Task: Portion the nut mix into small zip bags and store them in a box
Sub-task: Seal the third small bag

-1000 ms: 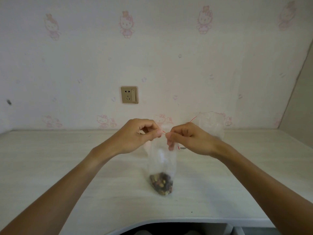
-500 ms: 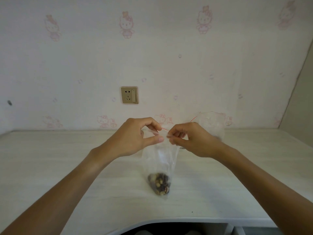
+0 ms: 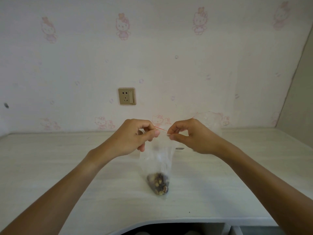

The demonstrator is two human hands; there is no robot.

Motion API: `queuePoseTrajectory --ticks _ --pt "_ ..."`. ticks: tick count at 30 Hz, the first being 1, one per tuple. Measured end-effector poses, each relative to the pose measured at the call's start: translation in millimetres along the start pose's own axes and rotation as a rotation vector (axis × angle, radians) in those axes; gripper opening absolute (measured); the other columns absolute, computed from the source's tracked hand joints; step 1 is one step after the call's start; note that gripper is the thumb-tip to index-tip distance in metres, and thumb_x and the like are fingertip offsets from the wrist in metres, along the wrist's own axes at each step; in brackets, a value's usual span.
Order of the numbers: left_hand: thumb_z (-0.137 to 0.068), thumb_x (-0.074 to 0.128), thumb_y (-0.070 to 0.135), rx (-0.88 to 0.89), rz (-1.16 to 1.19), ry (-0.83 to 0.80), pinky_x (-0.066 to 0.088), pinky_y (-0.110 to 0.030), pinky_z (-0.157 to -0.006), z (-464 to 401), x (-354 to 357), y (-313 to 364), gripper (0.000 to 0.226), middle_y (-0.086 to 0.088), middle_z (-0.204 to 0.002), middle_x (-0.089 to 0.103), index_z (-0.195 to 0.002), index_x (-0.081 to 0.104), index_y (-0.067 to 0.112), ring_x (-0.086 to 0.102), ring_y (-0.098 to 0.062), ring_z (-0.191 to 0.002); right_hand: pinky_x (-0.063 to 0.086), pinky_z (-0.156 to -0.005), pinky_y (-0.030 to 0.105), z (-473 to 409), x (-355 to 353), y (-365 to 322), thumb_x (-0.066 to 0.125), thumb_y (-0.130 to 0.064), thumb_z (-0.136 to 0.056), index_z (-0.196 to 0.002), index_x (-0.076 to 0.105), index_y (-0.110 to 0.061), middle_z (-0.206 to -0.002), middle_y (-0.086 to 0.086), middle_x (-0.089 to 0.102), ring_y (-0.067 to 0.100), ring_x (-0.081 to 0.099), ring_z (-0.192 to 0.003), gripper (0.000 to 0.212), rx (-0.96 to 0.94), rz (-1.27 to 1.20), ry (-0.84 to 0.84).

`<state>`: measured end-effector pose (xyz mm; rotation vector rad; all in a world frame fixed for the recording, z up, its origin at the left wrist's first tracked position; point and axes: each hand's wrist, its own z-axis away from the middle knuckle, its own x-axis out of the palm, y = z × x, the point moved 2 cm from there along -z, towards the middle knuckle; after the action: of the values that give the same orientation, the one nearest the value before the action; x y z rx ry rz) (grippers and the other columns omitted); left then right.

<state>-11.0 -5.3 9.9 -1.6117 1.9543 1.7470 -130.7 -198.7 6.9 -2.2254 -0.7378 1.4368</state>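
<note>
Sealing step, I judge: left hand [image 3: 135, 136] and right hand [image 3: 189, 135] each pinch the zip bag [image 3: 157, 160] top above the worktop [image 3: 50, 167]. Next: press the strip shut end to end.

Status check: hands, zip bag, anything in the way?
Left hand and right hand pinch the zip bag top. Nut mix at its bottom. Second clear bag behind the right hand, not blocking.

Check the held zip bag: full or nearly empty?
Nearly empty: the nut mix fills only the bottom of the zip bag; clear above.
</note>
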Motion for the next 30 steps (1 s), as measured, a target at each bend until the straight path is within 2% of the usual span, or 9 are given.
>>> queuePoseTrajectory --ticks 3,6,10,14,18,23,25,27,30 --pt "-0.09 0.077 0.045 -0.011 -0.027 -0.021 0.047 -0.019 -0.052 -0.1 1.0 0.5 0.012 0.012 -0.087 0.071 -0.085 0.076 0.034 0.06 -0.015 -0.046 0.043 -0.089 0.009 -1.6 -0.7 -0.6 0.07 -0.014 -0.097 -0.096 0.077 -0.017 -0.094 -0.004 0.076 0.008 0.065 -0.093 0.008 0.019 -0.062 -0.022" --pt "-0.085 0.082 0.045 -0.001 -0.088 -0.027 0.048 -0.017 -0.053 -0.7 5.6 2.0 0.013 0.016 -0.092 0.073 -0.093 0.078 0.036 0.055 -0.004 -0.046 0.046 -0.093 0.016 -2.4 2.1 -2.9 0.068 -0.014 -0.097 -0.096 0.076 -0.021 -0.094 -0.005 0.076 0.01 0.067 -0.095 0.011 0.01 -0.083 -0.029" --pt "-0.089 0.08 0.042 -0.05 -0.072 -0.025 0.05 -0.019 -0.051 -1.3 7.2 0.8 0.005 0.026 -0.101 0.072 -0.089 0.078 0.037 0.065 -0.021 -0.047 0.047 -0.091 0.017 -1.6 2.8 -3.2 0.07 -0.02 -0.097 -0.102 0.078 -0.019 -0.101 -0.008 0.075 0.002 0.065 -0.097 0.009 -0.003 -0.018 -0.023" --pt "-0.091 0.08 0.035 -0.036 -0.006 -0.061 0.051 -0.018 -0.058 0.4 4.5 1.3 0.006 0.021 -0.101 0.071 -0.086 0.076 0.034 0.068 -0.018 -0.047 0.04 -0.071 0.009 1.0 2.4 -1.5 0.072 -0.024 -0.095 -0.097 0.073 -0.025 -0.1 -0.009 0.07 -0.012 0.056 -0.089 0.002 -0.035 0.105 -0.006" --pt "-0.088 0.083 0.03 -0.047 0.021 -0.066 0.056 -0.026 -0.062 1.5 2.4 3.7 0.01 0.019 -0.101 0.071 -0.089 0.075 0.037 0.071 -0.02 -0.05 0.04 -0.071 0.007 0.3 5.6 -3.0 0.07 -0.022 -0.097 -0.102 0.075 -0.022 -0.096 -0.018 0.066 -0.012 0.055 -0.091 0.007 -0.05 0.1 0.024" --pt "-0.084 0.084 0.044 -0.093 0.031 -0.047 0.059 -0.031 -0.061 0.6 3.7 6.4 0.009 0.019 -0.093 0.07 -0.088 0.077 0.038 0.072 -0.02 -0.053 0.046 -0.08 0.014 -1.3 5.2 -7.5 0.069 -0.022 -0.098 -0.102 0.073 -0.025 -0.099 -0.018 0.067 -0.007 0.057 -0.101 0.007 -0.057 0.114 0.033" --pt "-0.085 0.083 0.041 -0.098 0.048 -0.028 0.058 -0.027 -0.057 0.6 3.0 6.5 0.007 0.018 -0.089 0.071 -0.085 0.079 0.036 0.072 -0.019 -0.053 0.048 -0.086 0.02 -1.3 4.4 -8.8 0.068 -0.022 -0.098 -0.102 0.073 -0.025 -0.101 -0.017 0.068 -0.002 0.058 -0.104 0.007 -0.051 0.122 0.034" --pt "-0.086 0.084 0.037 -0.092 0.085 -0.028 0.056 -0.022 -0.056 1.2 1.9 7.2 0.006 0.015 -0.089 0.072 -0.085 0.08 0.032 0.072 -0.019 -0.054 0.049 -0.085 0.024 -0.8 3.8 -9.6 0.069 -0.021 -0.097 -0.1 0.072 -0.026 -0.102 -0.014 0.07 -0.001 0.058 -0.104 0.006 -0.049 0.109 0.033" --pt "-0.086 0.085 0.029 -0.061 0.146 -0.038 0.057 -0.023 -0.058 2.4 -0.2 10.5 0.006 0.01 -0.091 0.073 -0.086 0.079 0.028 0.072 -0.02 -0.056 0.047 -0.076 0.019 0.4 2.7 -10.6 0.072 -0.023 -0.096 -0.09 0.065 -0.037 -0.1 -0.018 0.067 0.0 0.057 -0.103 0.017 -0.045 0.066 0.025"
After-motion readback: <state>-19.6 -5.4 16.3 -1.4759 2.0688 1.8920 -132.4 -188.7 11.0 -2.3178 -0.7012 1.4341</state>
